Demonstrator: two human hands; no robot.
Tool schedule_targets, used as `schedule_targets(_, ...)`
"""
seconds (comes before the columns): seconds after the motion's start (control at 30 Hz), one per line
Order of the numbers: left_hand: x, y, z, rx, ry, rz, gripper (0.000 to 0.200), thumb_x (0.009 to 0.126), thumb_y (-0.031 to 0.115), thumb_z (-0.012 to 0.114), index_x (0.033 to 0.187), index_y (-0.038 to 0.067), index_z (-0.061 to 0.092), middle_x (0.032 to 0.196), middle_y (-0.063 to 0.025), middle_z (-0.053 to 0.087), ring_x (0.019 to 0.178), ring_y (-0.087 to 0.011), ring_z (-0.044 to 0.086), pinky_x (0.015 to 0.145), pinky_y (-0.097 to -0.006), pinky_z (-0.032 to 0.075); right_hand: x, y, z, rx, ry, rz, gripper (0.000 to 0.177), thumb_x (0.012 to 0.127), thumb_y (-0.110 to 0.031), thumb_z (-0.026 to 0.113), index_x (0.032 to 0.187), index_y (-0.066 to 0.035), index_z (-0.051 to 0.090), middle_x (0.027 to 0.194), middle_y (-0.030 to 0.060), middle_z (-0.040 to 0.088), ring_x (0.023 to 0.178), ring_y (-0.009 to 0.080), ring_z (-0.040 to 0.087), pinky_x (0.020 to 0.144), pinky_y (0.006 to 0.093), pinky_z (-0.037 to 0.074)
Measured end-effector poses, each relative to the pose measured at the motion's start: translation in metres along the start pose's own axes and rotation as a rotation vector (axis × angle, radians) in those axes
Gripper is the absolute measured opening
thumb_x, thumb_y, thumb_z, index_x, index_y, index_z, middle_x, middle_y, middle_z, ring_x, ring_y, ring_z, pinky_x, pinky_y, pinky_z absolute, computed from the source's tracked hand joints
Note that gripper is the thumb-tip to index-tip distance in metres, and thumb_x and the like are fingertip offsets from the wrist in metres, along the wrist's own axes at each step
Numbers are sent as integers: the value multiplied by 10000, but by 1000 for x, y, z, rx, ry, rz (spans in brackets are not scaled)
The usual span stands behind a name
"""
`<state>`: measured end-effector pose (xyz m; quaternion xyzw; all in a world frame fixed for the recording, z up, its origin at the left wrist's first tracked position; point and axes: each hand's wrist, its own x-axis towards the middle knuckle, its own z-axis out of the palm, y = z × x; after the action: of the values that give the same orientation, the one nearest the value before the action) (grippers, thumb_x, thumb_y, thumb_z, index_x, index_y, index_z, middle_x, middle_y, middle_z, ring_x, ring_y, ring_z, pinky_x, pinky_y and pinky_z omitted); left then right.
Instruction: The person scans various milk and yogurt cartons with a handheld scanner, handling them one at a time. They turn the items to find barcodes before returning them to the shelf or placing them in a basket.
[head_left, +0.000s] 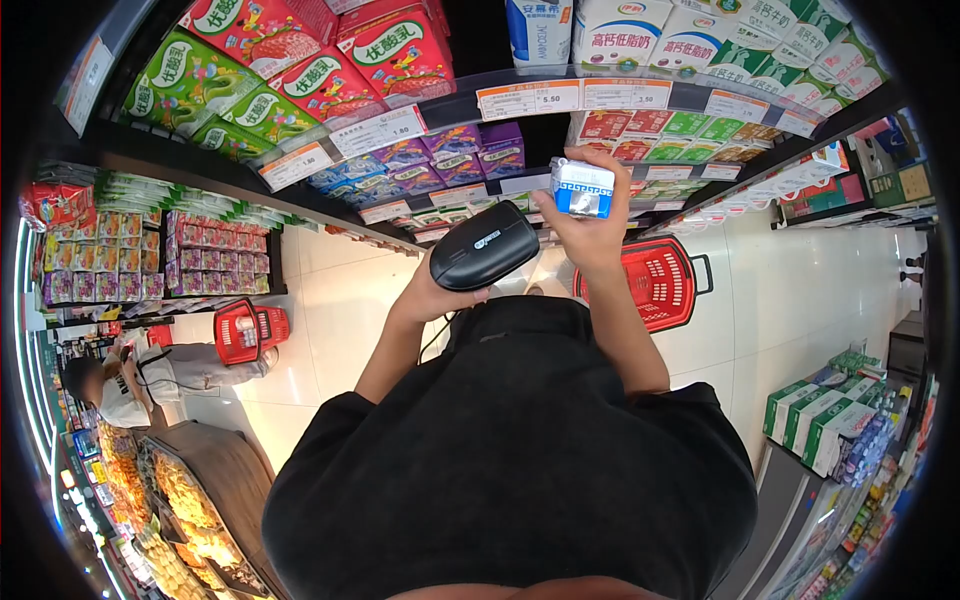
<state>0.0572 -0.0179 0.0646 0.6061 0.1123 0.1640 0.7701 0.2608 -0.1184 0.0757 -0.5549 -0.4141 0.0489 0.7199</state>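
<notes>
My left hand (440,292) is wrapped round a black rounded device (487,246) with a small white logo; a thin cord hangs below it. What the underside of the device looks like is hidden. Just to the right, my right hand (596,225) grips a small blue-and-white drink carton (584,190), with a silvery patch on the end facing me. The two hands are close together in front of my chest, before the shelf edge. Behind them, on the shelves, are purple drink packs (456,152) and red and green milk packs (660,127).
Red shopping basket (697,274) on the floor by my right arm. Shelf price tags (528,98) line the shelf's front edge. At left, a person (150,380) stands near another red basket (250,332). Stacked green-and-white boxes (815,420) stand at right.
</notes>
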Motion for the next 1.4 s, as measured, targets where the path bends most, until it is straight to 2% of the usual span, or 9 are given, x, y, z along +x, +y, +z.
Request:
schedule_targets(0.4,1,3,-3,5,-15,-39,732,695,92,780,1316,-6,407,730,-108,590,570,-130,540,472,-246,403,4,-2,-1,-153,22,-129,699,633,64,811,1211,-60,439,1177,146,535,1091,222,544,919,336,467)
schedule_targets(0.47,-2,0,-7,-41,19,-109,773,650,43,813,1325,-22,444,1088,-61,622,943,-98,562,815,-268,472,6,-3,-1,-183,26,-138,698,626,63,814,1205,-61,445,1168,142,538,1085,222,543,916,337,466)
schedule_targets(0.93,-4,-1,-12,-76,11,-106,793,659,55,814,1342,-21,420,1068,-71,623,828,-92,593,661,-251,508,8,6,2,-150,26,-261,717,619,83,802,1200,-92,419,1216,179,502,1146,288,501,953,398,419)
schedule_targets(1.17,-4,-3,-12,-59,3,-116,805,655,57,817,1347,-22,413,1078,-79,624,816,-92,597,647,-250,511,6,-3,1,-181,22,-239,703,652,68,795,1220,-78,407,1240,182,497,1133,265,523,940,376,442)
schedule_targets(1.2,-4,-2,-12,-59,1,-109,805,655,57,817,1347,-22,413,1078,-79,624,816,-92,597,647,-250,511,4,-12,4,-3,90,2,673,661,21,807,1205,-59,419,1194,170,522,1098,250,541,918,366,458)
schedule_targets(1.23,-4,-1,-12,-56,1,-128,808,655,54,817,1348,-24,411,1095,-80,619,852,-98,595,678,-256,512,6,-18,6,176,153,238,649,671,-26,819,1191,-39,430,1149,159,547,1063,235,559,895,355,475)
schedule_targets(1.27,-5,0,-12,-51,1,-143,810,655,51,817,1350,-26,408,1112,-81,615,889,-103,594,708,-262,514,12,-18,7,316,121,265,739,694,-20,811,1279,-19,361,1144,147,526,1035,194,562,866,315,494)
schedule_targets(1.3,-4,-3,-11,-53,29,-119,816,660,48,816,1357,-29,398,1174,-81,594,1011,-119,566,845,-285,482,20,-26,9,318,110,245,739,694,-20,811,1279,-19,361,1144,147,526,1035,194,562,866,315,494)
schedule_targets(1.4,-3,-9,-14,-10,20,-113,826,666,48,816,1367,-25,386,1239,-78,560,1127,-133,506,983,-297,384,49,-43,20,168,22,-157,925,683,-23,825,1392,-19,231,1235,169,472,1068,226,548,866,337,501)
